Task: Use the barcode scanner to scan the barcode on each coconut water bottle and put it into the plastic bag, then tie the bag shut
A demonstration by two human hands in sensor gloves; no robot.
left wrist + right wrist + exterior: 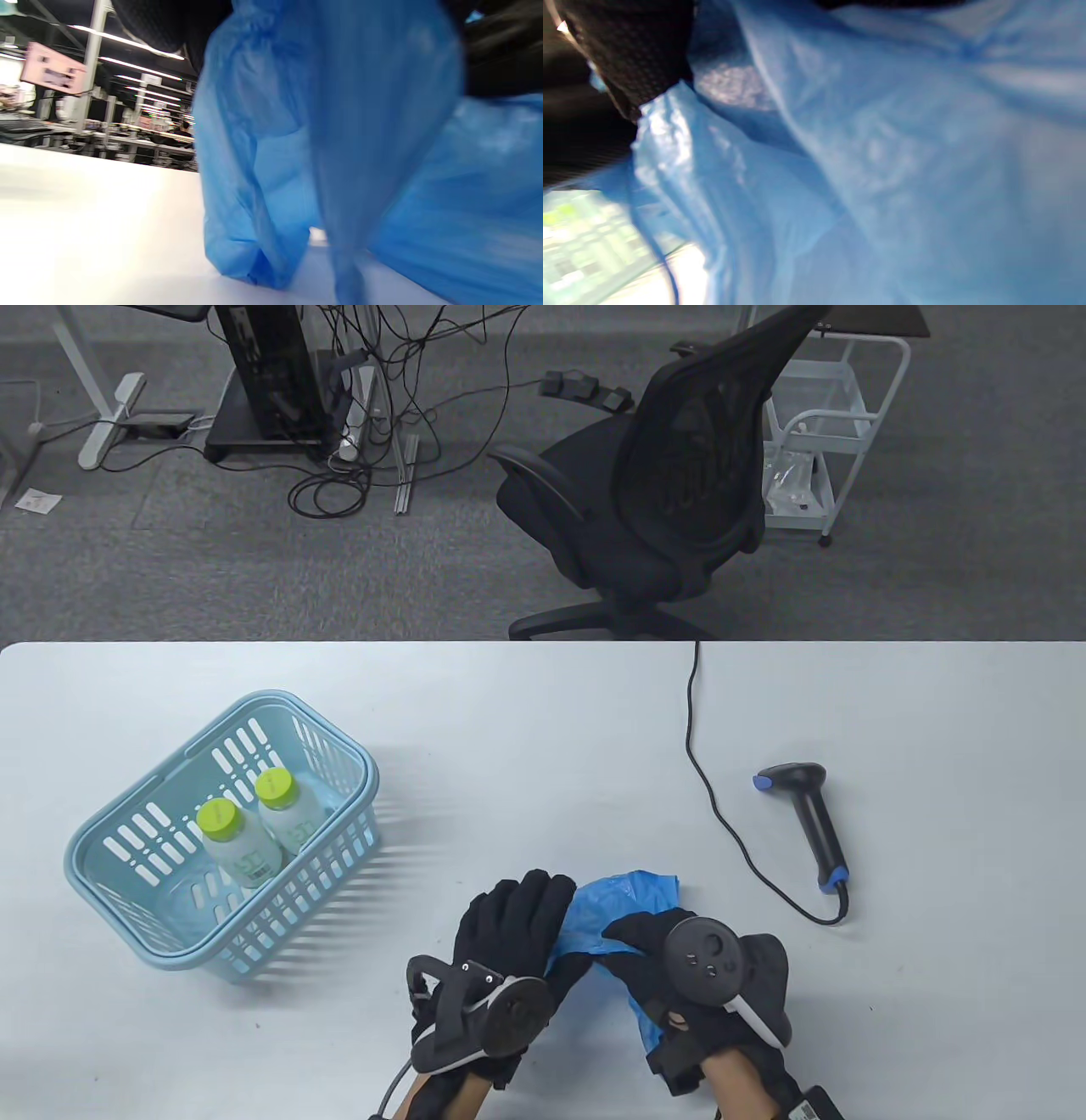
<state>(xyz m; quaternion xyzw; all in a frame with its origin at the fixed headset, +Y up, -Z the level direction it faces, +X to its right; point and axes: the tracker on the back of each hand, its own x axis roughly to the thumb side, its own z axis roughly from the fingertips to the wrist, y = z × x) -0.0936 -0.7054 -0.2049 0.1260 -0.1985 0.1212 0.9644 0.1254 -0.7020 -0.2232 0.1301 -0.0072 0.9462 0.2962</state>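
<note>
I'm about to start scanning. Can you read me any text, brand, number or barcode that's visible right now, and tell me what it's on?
Nothing can be read.
Left bottle label in the basket: green print, too small.
Right bottle label: green print, too small.
Pink sign in the left wrist view: dark marks, blurred.
Paper slip on the floor: too small.
Plastic bag and barcode scanner: no print visible.
No barcode shows.

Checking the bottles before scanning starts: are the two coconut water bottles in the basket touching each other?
Cannot tell. In the table view the two bottles stand side by side in the basket, bodies apparently meeting, but no view shows contact or a gap plainly.
</note>
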